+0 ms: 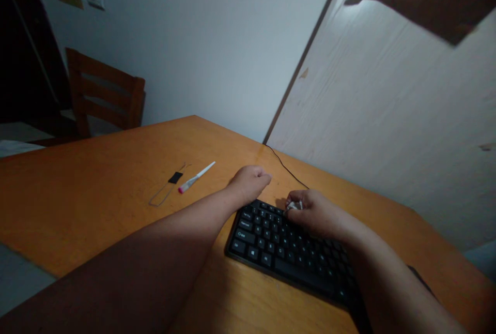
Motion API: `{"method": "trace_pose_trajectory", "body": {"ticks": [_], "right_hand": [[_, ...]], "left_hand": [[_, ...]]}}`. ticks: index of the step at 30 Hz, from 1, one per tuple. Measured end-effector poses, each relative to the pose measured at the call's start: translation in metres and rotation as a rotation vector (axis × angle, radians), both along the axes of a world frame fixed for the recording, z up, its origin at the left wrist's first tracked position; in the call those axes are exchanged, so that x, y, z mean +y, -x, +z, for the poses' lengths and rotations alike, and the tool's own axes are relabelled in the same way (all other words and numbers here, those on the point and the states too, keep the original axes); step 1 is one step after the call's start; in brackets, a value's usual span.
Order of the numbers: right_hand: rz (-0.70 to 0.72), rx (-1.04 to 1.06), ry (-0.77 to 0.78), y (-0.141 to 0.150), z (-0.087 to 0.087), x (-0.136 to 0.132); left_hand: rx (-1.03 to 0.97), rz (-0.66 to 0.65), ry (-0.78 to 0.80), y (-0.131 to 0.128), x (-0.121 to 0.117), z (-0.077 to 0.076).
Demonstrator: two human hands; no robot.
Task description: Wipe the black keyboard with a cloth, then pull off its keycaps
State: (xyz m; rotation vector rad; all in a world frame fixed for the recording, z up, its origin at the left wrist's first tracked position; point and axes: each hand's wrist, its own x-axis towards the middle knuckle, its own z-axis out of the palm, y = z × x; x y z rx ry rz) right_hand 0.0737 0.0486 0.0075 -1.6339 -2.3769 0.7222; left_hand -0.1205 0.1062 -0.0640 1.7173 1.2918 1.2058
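A black keyboard (279, 246) lies on the orange wooden table (96, 194). My left hand (250, 181) rests as a closed fist on the table just beyond the keyboard's far left corner; nothing shows in it. My right hand (315, 212) hovers over the keyboard's upper rows, fingers pinched on a small white thing (294, 206), perhaps a wipe or cloth, pressed to the keys. The keyboard's black cable (287, 168) runs off toward the wall.
A white tool with a pink end (195, 178) and a wire keycap puller with a black grip (170, 185) lie on the table left of my hands. A wooden chair (104, 96) stands behind the table. A pale wood-grain panel (387, 117) rises at right.
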Motion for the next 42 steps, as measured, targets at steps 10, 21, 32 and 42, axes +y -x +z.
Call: {"method": "trace_pose_trajectory", "body": {"ticks": [10, 21, 32, 42], "right_hand": [[0.004, 0.041, 0.029, -0.003, -0.001, -0.001], [0.006, 0.092, -0.025, 0.007, -0.003, -0.002], [0.0, 0.055, -0.061, 0.014, -0.007, -0.001], [0.015, 0.026, -0.087, 0.014, -0.009, 0.001]], "left_hand": [[0.012, 0.003, 0.003, 0.0, 0.0, 0.0], [0.014, 0.022, -0.001, -0.001, 0.002, -0.002], [0.026, 0.008, -0.009, -0.001, 0.004, -0.003], [0.02, 0.009, -0.013, -0.001, 0.006, -0.007]]}}
